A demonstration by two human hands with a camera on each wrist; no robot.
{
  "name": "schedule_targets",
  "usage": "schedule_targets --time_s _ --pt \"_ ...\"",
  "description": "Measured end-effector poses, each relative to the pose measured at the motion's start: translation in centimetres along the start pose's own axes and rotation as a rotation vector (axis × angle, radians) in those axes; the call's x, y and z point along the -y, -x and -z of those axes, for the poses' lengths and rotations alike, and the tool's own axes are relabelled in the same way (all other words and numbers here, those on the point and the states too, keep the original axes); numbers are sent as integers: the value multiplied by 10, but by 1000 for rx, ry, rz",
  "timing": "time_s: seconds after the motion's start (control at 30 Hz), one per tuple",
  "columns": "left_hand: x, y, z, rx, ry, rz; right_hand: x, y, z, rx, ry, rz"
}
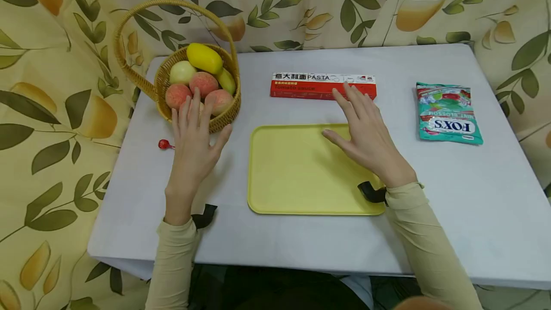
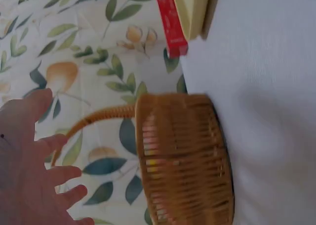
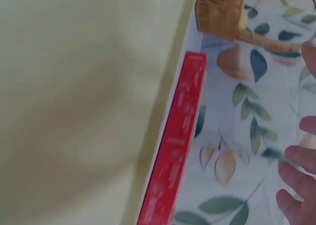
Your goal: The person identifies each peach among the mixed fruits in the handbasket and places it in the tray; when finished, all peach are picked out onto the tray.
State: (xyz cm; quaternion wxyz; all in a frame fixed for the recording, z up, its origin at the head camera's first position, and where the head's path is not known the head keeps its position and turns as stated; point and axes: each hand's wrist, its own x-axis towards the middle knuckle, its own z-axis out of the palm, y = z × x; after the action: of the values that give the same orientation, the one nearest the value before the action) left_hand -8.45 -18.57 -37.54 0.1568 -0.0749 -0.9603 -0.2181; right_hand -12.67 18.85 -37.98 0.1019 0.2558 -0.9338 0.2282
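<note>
My left hand (image 1: 192, 145) hovers with fingers spread just in front of a wicker basket (image 1: 234, 109), its fingertips overlapping the fruit in the head view. The basket holds several peaches (image 1: 203, 83), a pale round fruit (image 1: 182, 71) and a yellow mango-like fruit (image 1: 204, 58). Over the right part of a yellow tray (image 1: 288, 171) is my right hand (image 1: 366, 133), fingers extended and holding nothing. Its fingertips overlap the red and white pasta box (image 1: 310, 91) behind the tray. In the left wrist view the left hand (image 2: 29, 160) is apart from the basket (image 2: 187, 156).
A green Fox's candy bag (image 1: 448, 114) lies at the right of the white table (image 1: 456, 214). Left of the left hand lies a small red lollipop (image 1: 164, 144). A leaf-patterned curtain (image 1: 318, 13) hangs behind the table and along its left side.
</note>
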Motion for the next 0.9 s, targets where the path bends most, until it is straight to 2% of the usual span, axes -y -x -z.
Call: schedule_targets --time_s 0.23,0.4,0.47,0.7,0.9 --pt "33 3 32 -44 -17 137 37 -62 -16 99 -19 179" --pt "66 8 59 -84 20 244 72 -105 -42 210 -53 273" --pt "77 4 63 -102 70 274 81 -117 -53 251 -48 297" --pt "108 -25 73 -155 394 358 110 -148 -76 312 -9 347" --pt "119 -42 69 -127 478 378 126 -159 -86 335 8 372"
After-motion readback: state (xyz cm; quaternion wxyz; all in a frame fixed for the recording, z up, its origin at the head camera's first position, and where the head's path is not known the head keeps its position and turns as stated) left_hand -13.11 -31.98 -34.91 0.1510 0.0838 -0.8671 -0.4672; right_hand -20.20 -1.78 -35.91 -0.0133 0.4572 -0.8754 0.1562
